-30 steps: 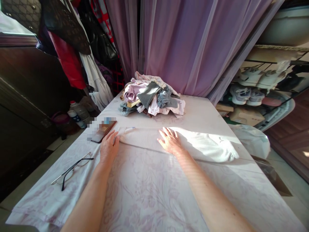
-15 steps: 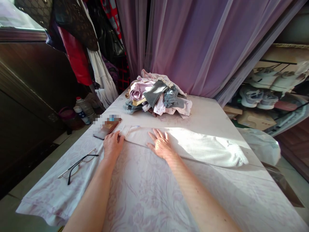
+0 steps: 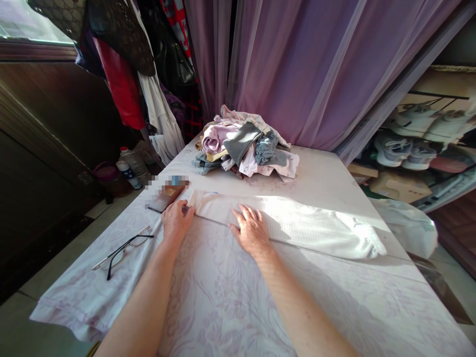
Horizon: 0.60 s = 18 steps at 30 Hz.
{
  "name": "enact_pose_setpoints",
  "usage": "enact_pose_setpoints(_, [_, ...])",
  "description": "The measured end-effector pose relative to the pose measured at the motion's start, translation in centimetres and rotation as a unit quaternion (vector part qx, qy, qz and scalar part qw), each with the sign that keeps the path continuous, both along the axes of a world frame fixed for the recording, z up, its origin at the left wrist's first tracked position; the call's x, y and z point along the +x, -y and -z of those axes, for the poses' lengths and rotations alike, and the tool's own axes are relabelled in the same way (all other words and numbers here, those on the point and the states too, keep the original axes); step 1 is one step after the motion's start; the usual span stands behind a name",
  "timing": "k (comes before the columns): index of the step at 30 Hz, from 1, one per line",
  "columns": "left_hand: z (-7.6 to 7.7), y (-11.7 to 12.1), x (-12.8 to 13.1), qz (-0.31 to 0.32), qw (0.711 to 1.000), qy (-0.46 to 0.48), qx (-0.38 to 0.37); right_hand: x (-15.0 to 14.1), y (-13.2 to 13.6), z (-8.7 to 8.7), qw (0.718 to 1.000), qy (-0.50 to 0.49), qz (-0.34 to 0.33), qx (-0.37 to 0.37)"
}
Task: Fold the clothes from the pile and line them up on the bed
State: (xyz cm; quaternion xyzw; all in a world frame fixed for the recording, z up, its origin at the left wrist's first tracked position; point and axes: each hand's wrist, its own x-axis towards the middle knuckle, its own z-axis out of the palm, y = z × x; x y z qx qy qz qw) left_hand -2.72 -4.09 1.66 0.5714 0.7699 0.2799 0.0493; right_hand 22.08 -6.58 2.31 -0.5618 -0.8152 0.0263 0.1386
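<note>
A pair of white trousers (image 3: 308,225) lies folded lengthwise across the table, its gathered cuff toward the right and its flat waist end on the left. My left hand (image 3: 177,218) is at the waist end, fingers curled together and thumb against the near corner of the cloth. My right hand (image 3: 251,228) rests palm down on the near edge of the trousers, fingers spread and holding nothing. A phone (image 3: 169,196), partly blurred out, lies just beyond my left hand.
Folded eyeglasses (image 3: 124,249) lie on the patterned tablecloth (image 3: 223,297) at left. A heap of clothes (image 3: 245,146) sits at the far end before a purple curtain (image 3: 282,64). Shoes (image 3: 405,151) stand on a rack at right; bottles (image 3: 134,166) stand on the floor at left.
My right hand has slid slightly toward me, nearer the near edge of the trousers. The view has shifted a little; my left hand stays at the waist end.
</note>
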Motion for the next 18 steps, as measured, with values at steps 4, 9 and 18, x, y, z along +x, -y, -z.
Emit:
enact_pose_setpoints(4, [-0.1,0.1,0.6,0.015,0.993,0.105,0.044,0.1,0.0,0.1,0.999,-0.037,0.004,0.018])
enact_pose_setpoints(9, [0.0,0.3,2.2,0.076,0.954,0.272,0.096,0.3,0.0,0.5,0.991,-0.123,0.003,0.046])
enact_pose_setpoints(18, [-1.2,0.9,6.1,0.168,0.948,0.248,0.107,0.8,-0.4,0.8,0.942,-0.329,0.057,-0.022])
